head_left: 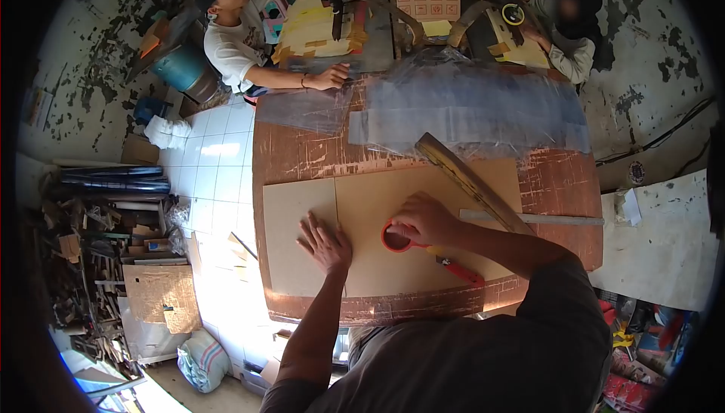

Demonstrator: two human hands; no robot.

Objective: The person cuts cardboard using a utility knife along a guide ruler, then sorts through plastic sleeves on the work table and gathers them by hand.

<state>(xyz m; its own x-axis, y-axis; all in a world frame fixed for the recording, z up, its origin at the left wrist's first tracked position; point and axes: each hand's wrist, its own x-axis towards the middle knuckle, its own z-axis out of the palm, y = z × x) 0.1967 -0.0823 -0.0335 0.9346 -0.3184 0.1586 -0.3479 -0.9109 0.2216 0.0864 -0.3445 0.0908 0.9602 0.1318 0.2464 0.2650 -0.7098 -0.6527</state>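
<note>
My left hand point(325, 244) lies flat with its fingers spread on the left piece of brown board point(291, 213), close to a straight seam or cut line. My right hand point(425, 220) is curled closed over the larger board point(377, 273), its fingers at a red ring-shaped thing point(387, 244). The ring's exact kind is unclear, and the hand hides part of it. Just below that wrist, a red-handled utility knife point(459, 270) rests on the board. Beyond the right hand, a long, worn wooden strip point(468, 179) lies diagonally across the board.
A thin metal ruler point(532, 219) lies under my right forearm's far side. Clear plastic sheets point(476, 111) cover the far part of the scratched brown table point(559, 179). Two people work beyond it, one hand point(330, 77) resting at its far edge. Scrap board point(160, 292) is stacked left.
</note>
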